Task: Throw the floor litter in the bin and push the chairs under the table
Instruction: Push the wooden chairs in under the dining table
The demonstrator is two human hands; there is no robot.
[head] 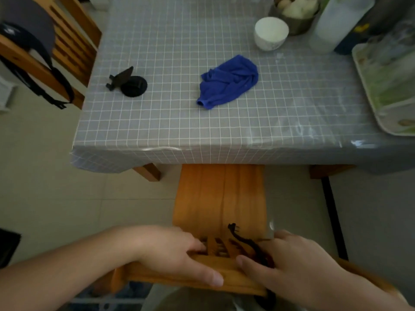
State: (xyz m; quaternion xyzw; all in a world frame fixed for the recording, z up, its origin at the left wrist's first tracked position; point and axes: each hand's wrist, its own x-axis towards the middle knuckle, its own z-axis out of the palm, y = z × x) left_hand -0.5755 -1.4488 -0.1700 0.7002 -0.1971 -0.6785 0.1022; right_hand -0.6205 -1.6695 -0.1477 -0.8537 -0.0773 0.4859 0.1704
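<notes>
Hands first: your left hand (pixel 179 254) comes in from the lower left of the frame, forearm bare, palm down over the top rail of the chair (pixel 221 198); its fingers curl over the far side of the rail and the thumb lies flat along the near face, so it is clamped on the rail; your right hand (pixel 289 263) enters from the lower right, also closed over the same rail, thumb pointing toward the left hand, fingers wrapped over the rail's right end; the two thumbs are near each other but apart.

Black cord (pixel 247 242) runs under your right hand and trails up onto the seat, its frayed end lying on the wood just above your knuckles; whether the hand pinches it or merely covers it, you cannot tell.

Chair sits at bottom centre; the front of its seat is tucked beneath the near edge of the table (pixel 170 122), the rest of the seat still out in the open between table edge and your hands.

On the checked tablecloth: blue cloth (pixel 229 83) crumpled at centre; black stand (pixel 129 83) to its left; white bowl (pixel 270 33) at upper right; tray (pixel 381 90) at the right edge; second chair (pixel 67 48) at upper left, beside the table's corner, with a dark bag strap (pixel 45 81) hanging on it.
</notes>
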